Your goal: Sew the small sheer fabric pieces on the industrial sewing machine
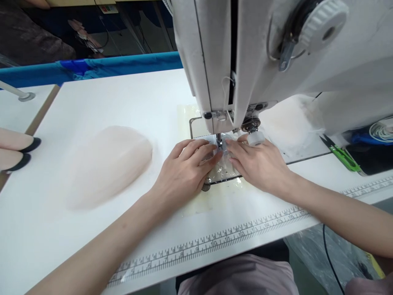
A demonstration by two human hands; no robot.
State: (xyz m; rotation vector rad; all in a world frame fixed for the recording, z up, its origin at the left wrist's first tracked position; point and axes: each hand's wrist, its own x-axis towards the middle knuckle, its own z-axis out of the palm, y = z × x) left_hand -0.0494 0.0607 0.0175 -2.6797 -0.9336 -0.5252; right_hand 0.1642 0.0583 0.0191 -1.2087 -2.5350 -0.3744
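At the needle of a white sewing machine (215, 49), both hands work close to the presser foot (219, 141). My left hand (186, 168) lies to the left of the foot, its thumb and fingertips closed on thin see-through fabric (225, 157). From the right, my right hand (260, 164) pinches the same fabric beside the foot, partly behind a white knob. Much of the fabric is hidden under the fingers. The metal needle plate (219, 174) shows below them. A sheer pale pink fabric piece (113, 164) lies left of my left hand.
More sheer fabric (285, 127) is heaped under the machine arm. Green thread snips (340, 153) lie at the right beside a dark tray. A printed ruler (211, 246) runs along the table's front edge. Two pale rods with black ends (18, 149) jut in at left. Another person's hand shows behind.
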